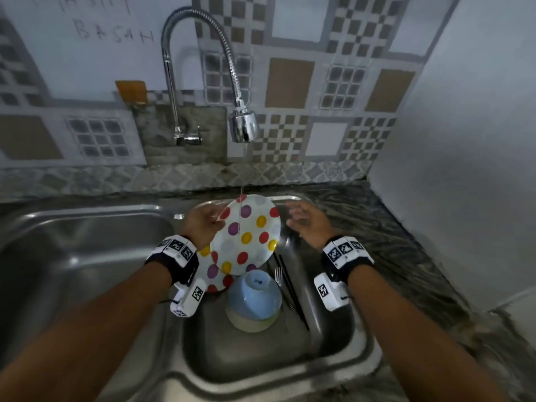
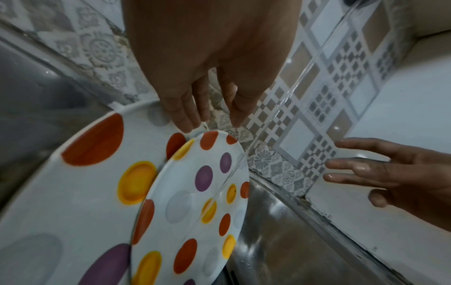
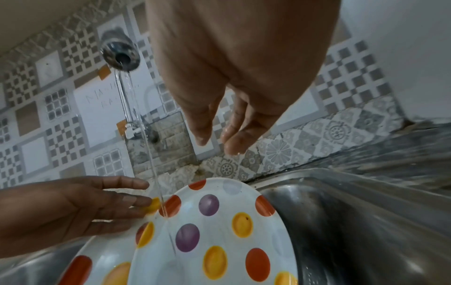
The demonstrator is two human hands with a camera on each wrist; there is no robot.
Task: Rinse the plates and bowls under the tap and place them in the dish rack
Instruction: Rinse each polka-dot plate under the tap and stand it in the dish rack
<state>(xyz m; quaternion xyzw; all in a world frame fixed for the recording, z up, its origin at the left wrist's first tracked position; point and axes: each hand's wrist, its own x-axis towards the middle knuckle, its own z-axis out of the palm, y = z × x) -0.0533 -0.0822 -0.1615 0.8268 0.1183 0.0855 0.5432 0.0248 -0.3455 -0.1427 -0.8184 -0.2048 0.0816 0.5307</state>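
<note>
At the kitchen sink (image 1: 342, 352), a thin stream from the tap (image 1: 243, 127) falls onto the spotted plate (image 1: 246, 233) that leans tilted in the right-hand basin, propped over a second spotted plate (image 1: 213, 274) behind it. My left hand (image 1: 203, 224) has its fingers straight at the plate's left rim, touching or nearly touching it, though I cannot tell from these views whether it bears any weight; my right hand (image 1: 307, 221) hovers apart from the plate on its right side, fingers spread and wet, holding nothing. A blue bowl (image 1: 254, 297) sits upturned nearer me in the basin, with a fork (image 1: 279, 274) and what look like dark chopsticks (image 1: 293, 294) lying beside it. No dish rack appears in any view. As I judge it, the rinse of the first plate is only starting. To do it well, I should take the rim firmly at both sides before lifting, since a wet glazed plate will slip from fingertips, then turn it slowly so the narrow stream sweeps the whole face and the back. I should keep it low in the basin to limit splashing, and clear of the plate behind to avoid a chip.
</note>
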